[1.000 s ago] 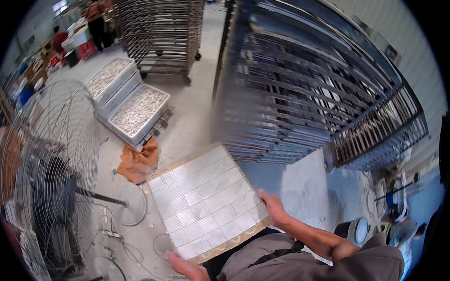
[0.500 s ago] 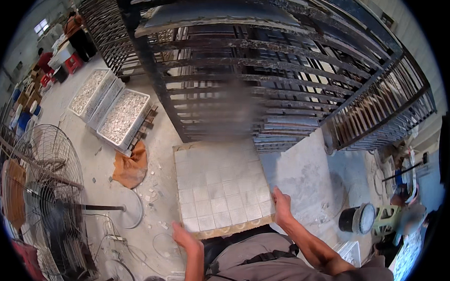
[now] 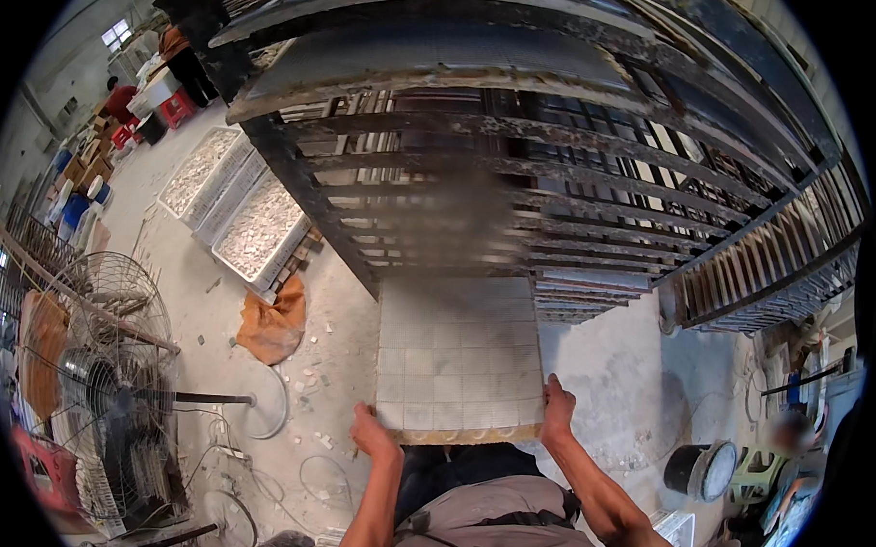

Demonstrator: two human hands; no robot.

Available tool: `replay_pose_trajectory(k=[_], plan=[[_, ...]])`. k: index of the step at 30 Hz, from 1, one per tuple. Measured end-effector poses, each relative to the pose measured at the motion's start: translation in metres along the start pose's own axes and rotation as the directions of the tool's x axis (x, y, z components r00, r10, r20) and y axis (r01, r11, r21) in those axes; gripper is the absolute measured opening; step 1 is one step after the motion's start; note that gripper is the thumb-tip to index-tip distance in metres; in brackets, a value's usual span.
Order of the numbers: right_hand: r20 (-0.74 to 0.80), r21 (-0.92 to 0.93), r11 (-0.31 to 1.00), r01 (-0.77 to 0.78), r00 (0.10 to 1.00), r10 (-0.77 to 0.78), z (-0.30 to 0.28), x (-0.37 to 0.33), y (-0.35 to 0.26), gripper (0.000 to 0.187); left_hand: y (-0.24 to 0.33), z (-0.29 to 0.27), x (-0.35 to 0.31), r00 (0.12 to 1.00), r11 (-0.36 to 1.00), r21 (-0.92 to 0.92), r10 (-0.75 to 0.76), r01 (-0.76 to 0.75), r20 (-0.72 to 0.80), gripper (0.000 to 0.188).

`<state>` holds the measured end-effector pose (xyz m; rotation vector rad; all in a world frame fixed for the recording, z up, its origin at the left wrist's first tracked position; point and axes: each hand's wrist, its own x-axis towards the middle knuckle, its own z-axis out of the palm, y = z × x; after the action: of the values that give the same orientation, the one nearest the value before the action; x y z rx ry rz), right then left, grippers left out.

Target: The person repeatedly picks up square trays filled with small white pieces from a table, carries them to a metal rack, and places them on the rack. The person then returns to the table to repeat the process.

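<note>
A flat board covered with a grid of square, light grey mesh-backed tiles [image 3: 459, 356] lies level in front of my body. My left hand [image 3: 375, 431] is closed on its near left corner, and my right hand [image 3: 558, 411] grips the right edge close to the near corner. The board's far end reaches under the slats of a dark metal rack [image 3: 549, 138]; whether it rests on a slat is hidden. Higher up in the rack lies another board [image 3: 446, 57] with a rough, pale edge. Several more boards [image 3: 592, 296] are stacked low in the rack.
White crates of small tile pieces [image 3: 261, 231] stand on a pallet at left, by an orange cloth [image 3: 272, 321]. A caged fan [image 3: 96, 387] on a round base is at near left. A black bucket [image 3: 699, 471] sits at right. Two people [image 3: 180, 57] are far left.
The tile-covered board has moved forward and turned straighter, its far end now further beneath the rack's slats. I have come closer to the rack; both hands keep their hold.
</note>
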<state>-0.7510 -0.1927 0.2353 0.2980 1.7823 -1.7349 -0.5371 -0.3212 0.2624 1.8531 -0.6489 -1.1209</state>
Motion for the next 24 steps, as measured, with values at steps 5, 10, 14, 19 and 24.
replay_pose_trajectory(k=[5,10,14,19,24], plan=[[0.009,-0.014,1.000,-0.005,1.000,0.005,0.015,0.017,0.010,0.031,-0.010,0.012,0.039,1.000,0.990,0.139,0.002,-0.001,-0.008,0.044],[-0.061,0.032,0.999,0.019,0.998,-0.017,0.038,0.046,0.025,0.030,-0.005,0.038,0.067,0.999,0.999,0.048,0.003,-0.005,0.039,0.041],[-0.089,0.126,0.992,0.017,0.996,-0.006,0.059,0.088,0.041,0.032,0.009,0.067,0.091,0.970,0.969,-0.223,-0.046,0.102,0.241,0.036],[-0.034,0.131,0.988,0.087,0.996,-0.083,0.089,0.134,0.032,0.030,0.022,0.115,0.131,0.880,0.932,-0.291,-0.055,0.214,0.471,0.035],[0.166,0.007,0.986,0.164,0.973,-0.163,0.096,0.160,0.013,0.029,0.031,0.138,0.151,0.832,0.944,-0.252,-0.038,0.211,0.553,0.036]])
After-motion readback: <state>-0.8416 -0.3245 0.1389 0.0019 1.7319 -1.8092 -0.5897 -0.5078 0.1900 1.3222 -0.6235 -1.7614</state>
